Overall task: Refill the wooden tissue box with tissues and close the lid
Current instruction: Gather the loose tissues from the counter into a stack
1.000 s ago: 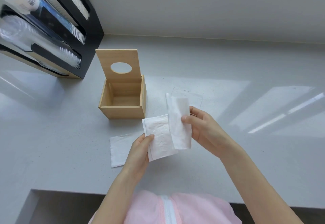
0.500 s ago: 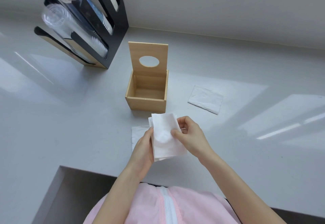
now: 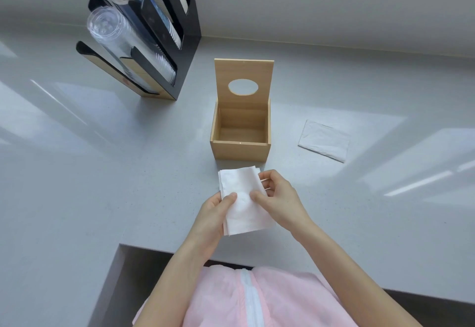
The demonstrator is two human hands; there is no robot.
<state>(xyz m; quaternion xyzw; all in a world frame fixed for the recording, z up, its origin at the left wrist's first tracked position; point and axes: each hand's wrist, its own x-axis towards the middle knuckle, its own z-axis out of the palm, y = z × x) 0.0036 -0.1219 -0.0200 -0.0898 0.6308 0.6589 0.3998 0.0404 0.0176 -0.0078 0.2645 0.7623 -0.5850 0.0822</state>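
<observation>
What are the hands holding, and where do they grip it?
A folded stack of white tissues. The left hand pinches its left edge and the right hand its right edge, thumbs on top.

Both your bare forearms reach forward over the near edge of the counter, wrists angled toward each other. Your left hand (image 3: 210,213) and right hand (image 3: 279,202) meet, thumbs on top pointing inward, fingers curled beneath, each pinching the tissues (image 3: 243,201)
</observation>
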